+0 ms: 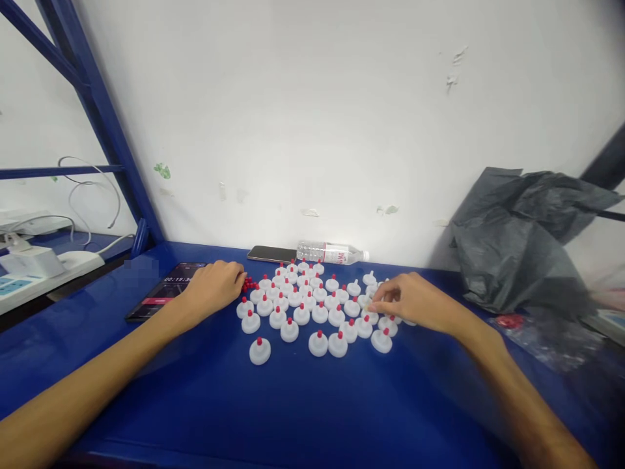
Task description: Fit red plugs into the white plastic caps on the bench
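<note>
My left hand [218, 284] rests at the left of the group, its fingers curled and their tips against a small pile of red tips [249, 284]. What those fingers hold, if anything, is hidden. My right hand [405, 298] is at the right side of the group, thumb and forefinger pinched at the top of a white nozzle cap [370, 317]. Many white nozzle caps stand upright between the hands, most with a red tip on top, such as the front one [260, 352]. A few at the back right, like this bare nozzle cap [353, 288], show no red.
A phone with a running timer [166, 290] lies under my left forearm. Against the wall are a dark phone [272, 253] and a plastic bottle [332, 252] on its side. On the right are a grey plastic bag [517, 241] and a clear bag [551, 339] with something red.
</note>
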`<move>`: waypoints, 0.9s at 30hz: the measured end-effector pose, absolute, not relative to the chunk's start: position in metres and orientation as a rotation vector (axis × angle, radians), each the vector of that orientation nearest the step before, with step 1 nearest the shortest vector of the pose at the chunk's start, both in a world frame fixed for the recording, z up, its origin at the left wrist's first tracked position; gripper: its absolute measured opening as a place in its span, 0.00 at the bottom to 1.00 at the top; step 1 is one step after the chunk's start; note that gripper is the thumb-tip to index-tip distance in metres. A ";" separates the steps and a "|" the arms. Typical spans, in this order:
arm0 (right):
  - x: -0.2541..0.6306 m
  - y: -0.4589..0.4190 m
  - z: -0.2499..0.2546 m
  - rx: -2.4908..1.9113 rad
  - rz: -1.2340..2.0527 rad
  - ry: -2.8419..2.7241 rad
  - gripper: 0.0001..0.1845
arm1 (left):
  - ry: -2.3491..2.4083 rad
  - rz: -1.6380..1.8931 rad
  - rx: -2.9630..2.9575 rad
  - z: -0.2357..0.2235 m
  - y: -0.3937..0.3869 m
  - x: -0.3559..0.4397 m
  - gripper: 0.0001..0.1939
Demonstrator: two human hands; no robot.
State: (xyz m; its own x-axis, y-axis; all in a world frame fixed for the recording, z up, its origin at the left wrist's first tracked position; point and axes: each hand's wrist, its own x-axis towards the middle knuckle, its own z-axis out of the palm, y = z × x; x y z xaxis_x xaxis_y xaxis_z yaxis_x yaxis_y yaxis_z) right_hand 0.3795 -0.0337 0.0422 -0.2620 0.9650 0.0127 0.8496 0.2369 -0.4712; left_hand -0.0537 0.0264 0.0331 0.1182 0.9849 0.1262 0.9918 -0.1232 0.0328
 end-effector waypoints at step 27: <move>0.277 -0.059 -0.012 -0.887 -0.225 -2.300 0.21 | -0.625 -0.906 -2.651 -0.027 -0.016 -0.022 0.18</move>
State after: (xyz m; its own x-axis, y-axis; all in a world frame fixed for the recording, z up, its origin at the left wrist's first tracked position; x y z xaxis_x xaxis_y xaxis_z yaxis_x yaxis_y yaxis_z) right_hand 0.2771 -0.0588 -0.0116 -0.5569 0.5383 0.6325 0.6507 0.7561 -0.0706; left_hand -0.0219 -0.0158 -0.0267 0.7113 0.3104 0.6306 0.4794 -0.8704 -0.1123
